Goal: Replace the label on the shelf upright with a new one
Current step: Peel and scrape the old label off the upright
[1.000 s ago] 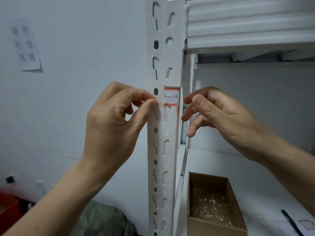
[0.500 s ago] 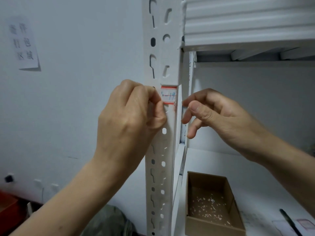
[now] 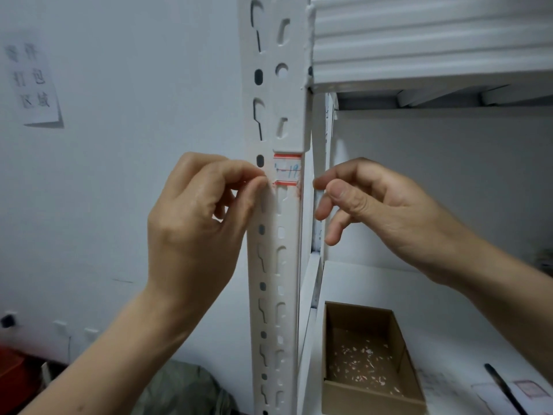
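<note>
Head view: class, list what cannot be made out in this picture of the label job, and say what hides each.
1. Head view: writing on the label is blurred and small, unreadable.
2. Head view: fingertips of the left hand cover the label's left edge; a pinch cannot be confirmed.
3. Head view: characters on the wall notice are blurred.
4. Head view: the pen is cut off by the bottom edge.

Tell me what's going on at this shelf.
A person is working on the red-edged label on the white shelf upright. The left hand pinches at the label's lower left corner with thumb and forefinger, apparently to peel it. The right hand hovers just right of the upright, fingers loosely curled, holding nothing. The label is not yet off. A cardboard box with paper scraps sits below.
</note>
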